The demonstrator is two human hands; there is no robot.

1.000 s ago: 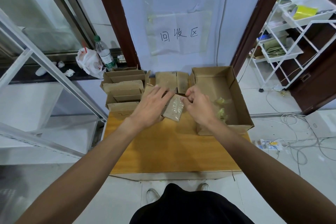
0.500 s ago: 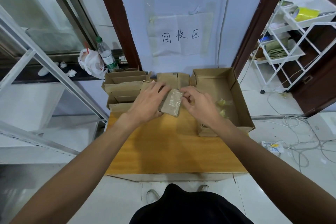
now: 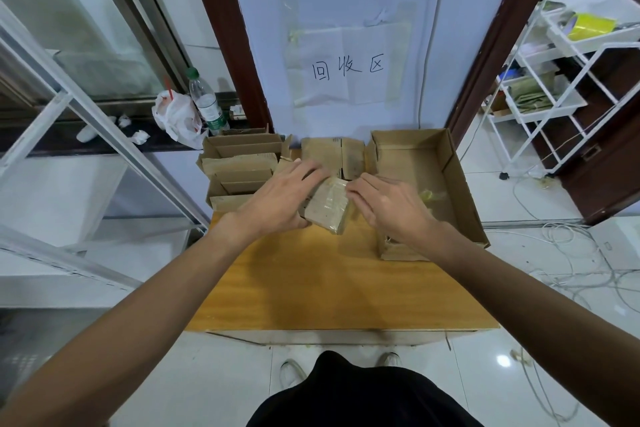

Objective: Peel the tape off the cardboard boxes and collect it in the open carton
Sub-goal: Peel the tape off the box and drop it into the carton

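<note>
Holding a small cardboard box (image 3: 327, 206) above the far half of a wooden table (image 3: 329, 288), a person works with both bare hands close together, one on each side of it. The left hand (image 3: 280, 199) sits at 9 o'clock of the box, with its fingers wrapped over the far left edge and the thumb low on the near side, clamping the box steady. The right hand (image 3: 388, 204) sits at 3 o'clock, its fingertips (image 3: 351, 185) bunched at the box's far right corner.

Glossy tape (image 3: 334, 194) covers the box's upper face. The corner is blurred, so I cannot tell whether the right hand's fingers are pinching a loose tape end or only picking at it.

The box's long axis runs roughly from 6 o'clock, nearest the person, to 12 o'clock, leaning slightly toward 1. A strip would probably peel along that line, from the far end toward the body.

The open carton (image 3: 460, 184) stands just beside the right hand at 3 o'clock of the box, with pale crumpled tape scraps (image 3: 429, 196) already lying inside. The right hand is clearly the nearer one for dropping tape in.

A stack of opened boxes (image 3: 239, 170) stands at 10 o'clock, beyond the left hand.
</note>
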